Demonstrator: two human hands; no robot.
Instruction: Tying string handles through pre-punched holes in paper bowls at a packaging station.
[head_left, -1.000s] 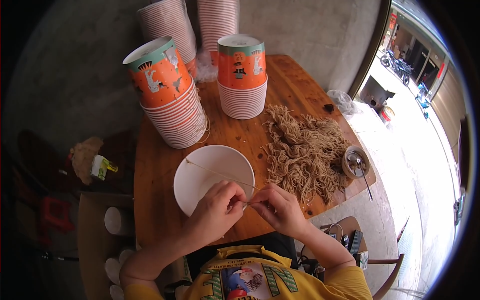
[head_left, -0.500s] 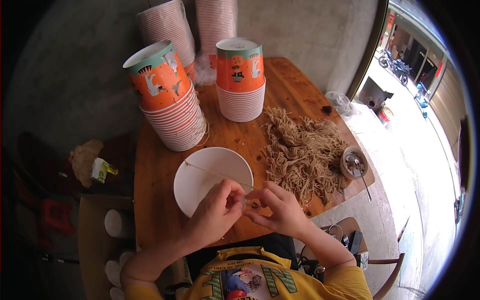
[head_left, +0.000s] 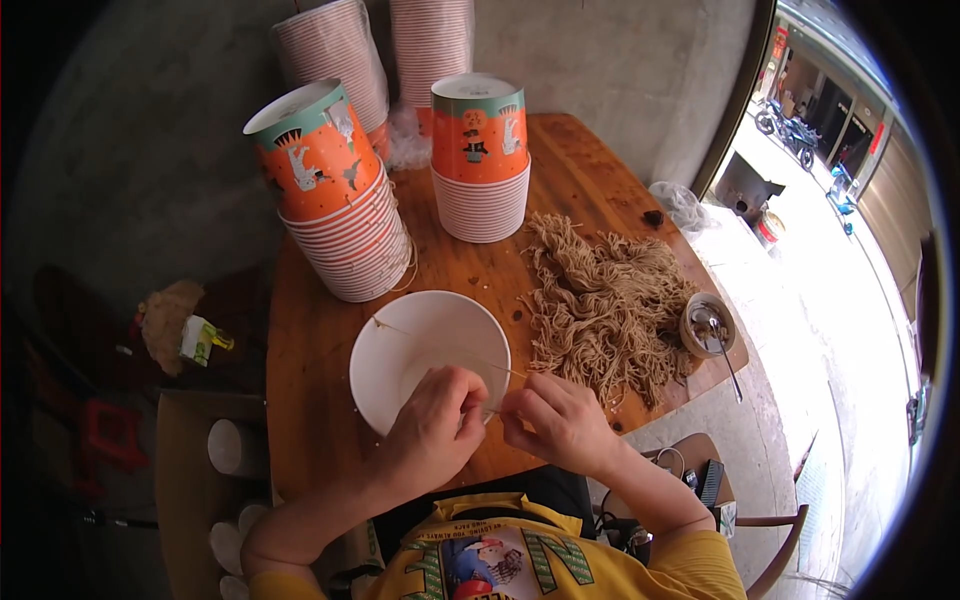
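A white paper bucket (head_left: 378,360) lies with its open mouth toward me at the near middle of the table. A short tan string end shows at its far rim. Over its near right side my left hand (head_left: 436,420) is closed in a pinch. Close beside it on the right, my right hand (head_left: 556,418) pinches too. A thin tan string (head_left: 507,370) runs from the bucket's mouth to the right hand, and a short stretch of strand bridges both hands' fingertips. Right of the bucket lies a loose heap of tan string (head_left: 610,310).
Behind stand two upturned stacks of orange-and-green paper buckets (head_left: 330,200) (head_left: 480,150), and more wrapped stacks (head_left: 335,60) at the wall. A small bowl (head_left: 692,345) with a spoon sits at the table's right edge. Left below, a cardboard box (head_left: 190,450) holds white buckets.
My right hand has shifted slightly right and its fingers have closed more. The string that stretched across the bucket's mouth from its far rim no longer shows as one taut line.
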